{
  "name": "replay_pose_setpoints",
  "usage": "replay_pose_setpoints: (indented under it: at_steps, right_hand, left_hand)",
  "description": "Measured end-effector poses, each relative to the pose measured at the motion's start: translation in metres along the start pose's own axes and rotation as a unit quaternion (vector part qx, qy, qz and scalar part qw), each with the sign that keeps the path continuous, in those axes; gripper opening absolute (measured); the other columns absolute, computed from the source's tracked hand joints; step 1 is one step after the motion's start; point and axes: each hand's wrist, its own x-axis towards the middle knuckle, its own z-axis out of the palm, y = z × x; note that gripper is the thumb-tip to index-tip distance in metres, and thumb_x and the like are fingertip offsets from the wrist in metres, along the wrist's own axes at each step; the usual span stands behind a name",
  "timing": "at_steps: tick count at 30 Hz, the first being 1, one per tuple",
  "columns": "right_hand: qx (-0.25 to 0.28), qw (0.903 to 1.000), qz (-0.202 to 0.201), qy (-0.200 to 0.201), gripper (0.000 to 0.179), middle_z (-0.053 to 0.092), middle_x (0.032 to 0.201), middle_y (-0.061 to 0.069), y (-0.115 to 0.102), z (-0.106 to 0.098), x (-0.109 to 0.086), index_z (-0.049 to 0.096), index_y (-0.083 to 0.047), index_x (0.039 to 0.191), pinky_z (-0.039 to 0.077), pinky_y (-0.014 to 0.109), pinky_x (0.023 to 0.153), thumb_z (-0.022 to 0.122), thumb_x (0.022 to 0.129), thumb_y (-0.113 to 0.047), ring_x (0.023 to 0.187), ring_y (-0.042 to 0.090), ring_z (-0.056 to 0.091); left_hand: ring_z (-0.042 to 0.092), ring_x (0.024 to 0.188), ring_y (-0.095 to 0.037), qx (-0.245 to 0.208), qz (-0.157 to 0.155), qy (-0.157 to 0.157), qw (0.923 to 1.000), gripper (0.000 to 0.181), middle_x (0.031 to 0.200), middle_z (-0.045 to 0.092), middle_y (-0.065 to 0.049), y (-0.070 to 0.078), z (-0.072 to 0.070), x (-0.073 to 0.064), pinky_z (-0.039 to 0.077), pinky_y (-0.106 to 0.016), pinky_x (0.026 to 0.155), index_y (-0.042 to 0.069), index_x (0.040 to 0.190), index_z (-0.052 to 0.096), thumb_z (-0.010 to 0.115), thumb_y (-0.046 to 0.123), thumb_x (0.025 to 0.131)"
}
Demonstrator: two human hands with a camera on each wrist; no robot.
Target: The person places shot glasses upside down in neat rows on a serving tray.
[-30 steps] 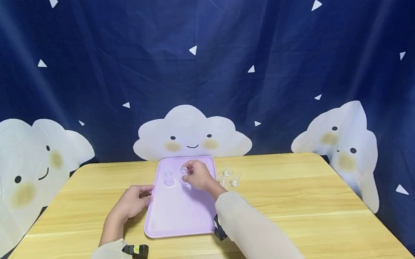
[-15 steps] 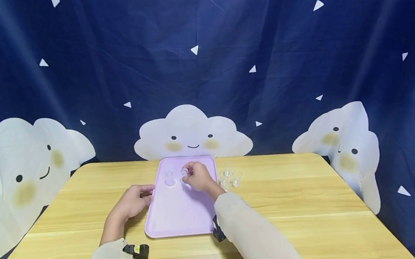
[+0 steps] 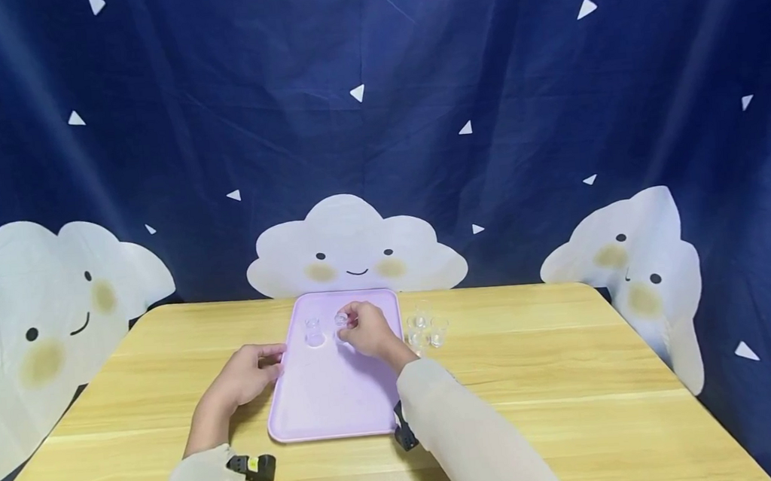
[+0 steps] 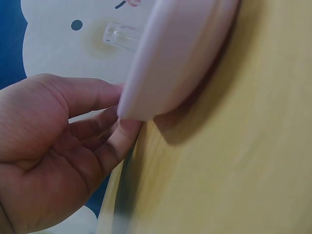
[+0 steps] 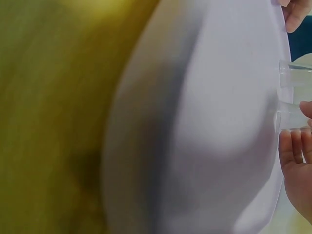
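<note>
My right hand pinches a small clear shot glass over the far half of the lilac tray. In the right wrist view, that glass is upright with its base at the tray surface, thumb on one side and fingers on the other. A second shot glass stands on the tray just to its left. My left hand is at the tray's left edge; the left wrist view shows thumb and fingers gripping the rim from two sides.
Several more clear shot glasses stand together on the wooden table, right of the tray. Behind the table hangs a dark blue curtain with clouds and white triangles.
The right hand has shifted very slightly, still with the shot glass in its fingers. Left hand and tray stay in place. The head view sways a little.
</note>
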Motion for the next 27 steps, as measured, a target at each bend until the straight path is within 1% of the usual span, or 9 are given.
replay_pose_setpoints:
  at_steps: [3, 8, 14, 17, 22, 27]
  right_hand:
    - [-0.002, 1.0000, 0.003, -0.001, 0.024, 0.061, 0.081, 0.001, 0.000, 0.001, 0.000, 0.071, 0.003, 0.106, 0.047, 0.020, 0.067, 0.075, 0.082, 0.006, 0.075, 0.010, 0.053]
    - [-0.003, 0.9999, 0.011, -0.004, 0.025, 0.060, 0.081, 0.000, 0.001, 0.001, 0.000, 0.071, 0.001, 0.107, 0.047, 0.020, 0.067, 0.076, 0.083, 0.004, 0.075, 0.009, 0.053]
    - [-0.005, 0.9998, 0.018, -0.002, 0.035, 0.061, 0.087, 0.004, -0.002, -0.004, -0.002, 0.069, 0.000, 0.117, 0.049, 0.023, 0.071, 0.078, 0.084, 0.001, 0.079, 0.012, 0.054]
    - [-0.006, 1.0000, 0.007, -0.002, 0.039, 0.062, 0.091, 0.008, -0.006, -0.008, -0.002, 0.067, 0.001, 0.122, 0.050, 0.025, 0.073, 0.077, 0.084, 0.000, 0.081, 0.013, 0.054]
    - [-0.020, 0.9996, -0.017, -0.003, 0.040, 0.066, 0.099, 0.015, -0.014, -0.015, -0.002, 0.066, 0.003, 0.124, 0.050, 0.026, 0.078, 0.077, 0.085, -0.002, 0.085, 0.016, 0.057]
    - [-0.041, 0.9986, -0.033, -0.008, 0.041, 0.067, 0.111, 0.022, -0.020, -0.025, -0.002, 0.065, 0.003, 0.127, 0.053, 0.030, 0.086, 0.076, 0.087, -0.004, 0.095, 0.024, 0.063]
  left_hand:
    - [0.057, 0.126, -0.042, -0.001, -0.006, -0.002, 1.0000, 0.039, 0.130, 0.066, -0.024, 0.000, -0.001, 0.000, 0.044, -0.060, 0.106, -0.007, 0.135, 0.061, 0.060, 0.003, 0.097]
    - [0.058, 0.125, -0.042, 0.000, -0.006, -0.002, 1.0000, 0.040, 0.130, 0.066, -0.024, -0.001, 0.000, 0.000, 0.046, -0.059, 0.105, -0.007, 0.136, 0.061, 0.060, 0.003, 0.097]
    - [0.057, 0.126, -0.043, 0.002, -0.001, -0.002, 1.0000, 0.040, 0.130, 0.066, -0.024, -0.001, 0.000, 0.001, 0.045, -0.060, 0.106, -0.007, 0.135, 0.061, 0.061, 0.003, 0.097]
    - [0.057, 0.126, -0.043, 0.004, 0.002, -0.001, 1.0000, 0.039, 0.130, 0.066, -0.024, 0.000, 0.000, 0.001, 0.044, -0.060, 0.106, -0.007, 0.135, 0.062, 0.061, 0.003, 0.097]
    - [0.055, 0.128, -0.046, 0.008, 0.008, -0.002, 0.9999, 0.039, 0.131, 0.065, -0.025, 0.000, 0.000, 0.000, 0.043, -0.061, 0.107, -0.007, 0.134, 0.062, 0.061, 0.003, 0.097]
    - [0.055, 0.128, -0.046, 0.010, 0.010, -0.002, 0.9999, 0.040, 0.131, 0.065, -0.026, 0.000, 0.000, 0.000, 0.043, -0.061, 0.107, -0.008, 0.135, 0.062, 0.060, 0.003, 0.096]
